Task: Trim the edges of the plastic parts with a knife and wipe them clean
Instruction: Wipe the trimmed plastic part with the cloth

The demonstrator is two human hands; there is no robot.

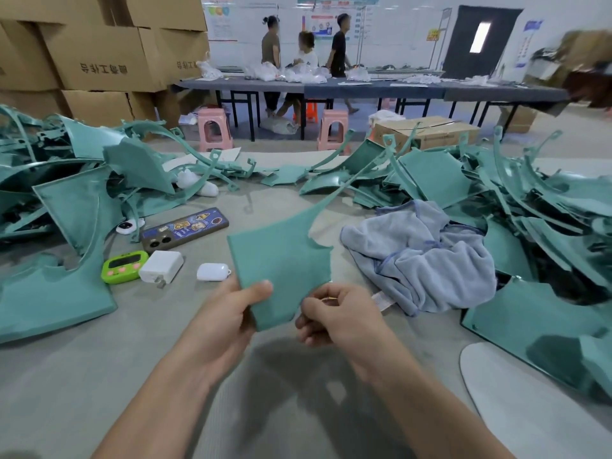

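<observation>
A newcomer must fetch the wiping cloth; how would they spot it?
Start at the heap of teal plastic parts on the right of the table. Against its left edge lies the crumpled cloth, the only soft, pale blue thing among hard teal pieces.

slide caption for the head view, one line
Left hand holds a teal part over the table, right hand curled at its edge, cloth alongside.

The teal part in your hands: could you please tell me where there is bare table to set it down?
Bare mat lies near you, between the left teal pile and the white board. A narrower strip runs between the phone and the cloth. Crowded: the right teal pile and around the timer.
</observation>
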